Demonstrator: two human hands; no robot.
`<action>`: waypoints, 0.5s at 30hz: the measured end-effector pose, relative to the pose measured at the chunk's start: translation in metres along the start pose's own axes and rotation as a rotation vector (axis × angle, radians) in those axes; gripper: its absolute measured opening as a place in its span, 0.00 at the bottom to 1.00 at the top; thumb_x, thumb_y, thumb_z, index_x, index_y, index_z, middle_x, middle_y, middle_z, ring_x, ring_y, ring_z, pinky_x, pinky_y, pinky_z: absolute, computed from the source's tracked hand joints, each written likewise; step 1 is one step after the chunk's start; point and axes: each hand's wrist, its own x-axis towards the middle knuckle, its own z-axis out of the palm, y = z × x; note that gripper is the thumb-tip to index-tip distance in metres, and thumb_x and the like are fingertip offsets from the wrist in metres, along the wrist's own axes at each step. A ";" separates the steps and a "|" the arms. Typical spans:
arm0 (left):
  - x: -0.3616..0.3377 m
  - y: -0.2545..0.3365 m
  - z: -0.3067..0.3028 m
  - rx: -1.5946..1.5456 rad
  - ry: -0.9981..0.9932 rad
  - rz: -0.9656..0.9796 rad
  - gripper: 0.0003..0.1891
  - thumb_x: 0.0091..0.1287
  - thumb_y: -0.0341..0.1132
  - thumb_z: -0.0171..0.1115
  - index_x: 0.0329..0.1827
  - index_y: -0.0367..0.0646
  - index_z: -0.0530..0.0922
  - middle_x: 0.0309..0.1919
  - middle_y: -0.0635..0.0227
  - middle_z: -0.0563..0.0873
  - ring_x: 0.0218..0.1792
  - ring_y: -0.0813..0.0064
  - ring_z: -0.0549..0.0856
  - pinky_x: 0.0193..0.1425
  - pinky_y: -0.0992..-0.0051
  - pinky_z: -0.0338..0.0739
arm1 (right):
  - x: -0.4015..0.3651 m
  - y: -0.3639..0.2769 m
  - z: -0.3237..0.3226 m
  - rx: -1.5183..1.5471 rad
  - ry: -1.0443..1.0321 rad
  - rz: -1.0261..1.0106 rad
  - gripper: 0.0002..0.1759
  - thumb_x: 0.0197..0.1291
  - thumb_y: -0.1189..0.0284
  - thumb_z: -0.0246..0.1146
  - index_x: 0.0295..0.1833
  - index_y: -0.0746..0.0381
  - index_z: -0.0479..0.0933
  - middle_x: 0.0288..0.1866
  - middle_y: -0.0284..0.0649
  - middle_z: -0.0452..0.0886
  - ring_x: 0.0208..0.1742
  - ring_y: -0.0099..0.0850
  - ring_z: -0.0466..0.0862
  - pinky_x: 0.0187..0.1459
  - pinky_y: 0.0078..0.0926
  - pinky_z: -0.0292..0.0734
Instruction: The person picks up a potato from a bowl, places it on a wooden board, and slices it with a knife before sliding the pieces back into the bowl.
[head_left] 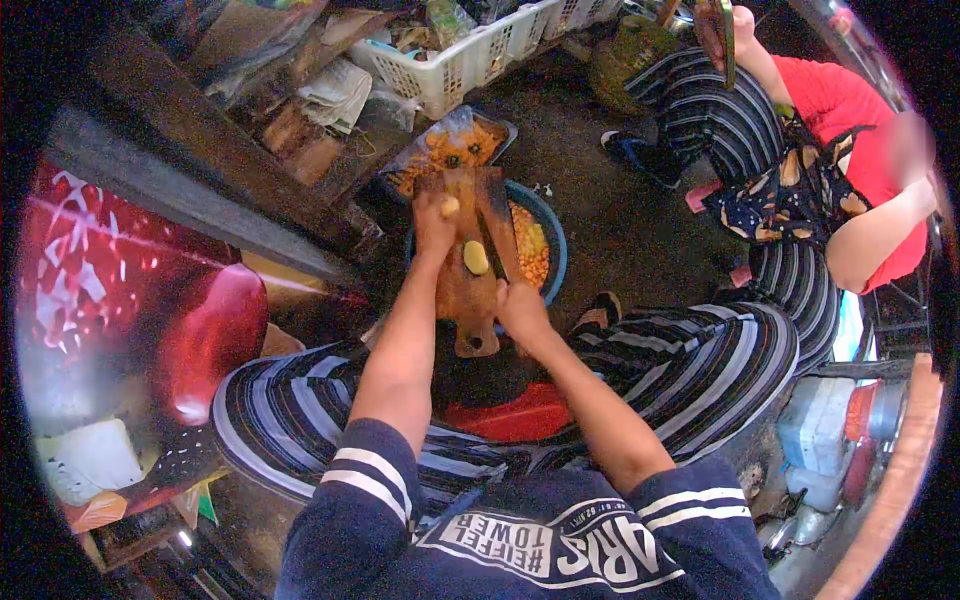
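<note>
A wooden cutting board (452, 290) with a holed handle lies across a blue basin (561, 250). On the board rests a pale yellow oval piece (475, 258). My left hand (435, 221) is closed at the board's left side, with a small pale yellow piece (450, 206) at its fingers. My right hand (519, 308) is wrapped round the handle of a knife, whose dark blade (493, 238) lies along the board's right side, pointing away from me. Small orange and yellow pieces (530, 250) fill the visible part of the basin.
Beyond the board sits a clear tray (505, 131) of orange shreds. A white basket (440, 82) stands behind it. At the right sits another person (840, 110) in red, holding a phone (728, 40). A wooden bench edge (210, 200) runs along the left.
</note>
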 end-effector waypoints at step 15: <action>-0.087 0.056 -0.024 -0.626 -0.145 -0.705 0.14 0.51 0.24 0.63 0.42 0.47 0.79 0.29 0.71 0.72 0.28 0.78 0.73 0.32 0.79 0.71 | -0.015 0.026 -0.002 -0.101 -0.162 0.080 0.25 0.61 0.62 0.46 0.25 0.73 0.76 0.23 0.60 0.75 0.30 0.55 0.78 0.37 0.46 0.73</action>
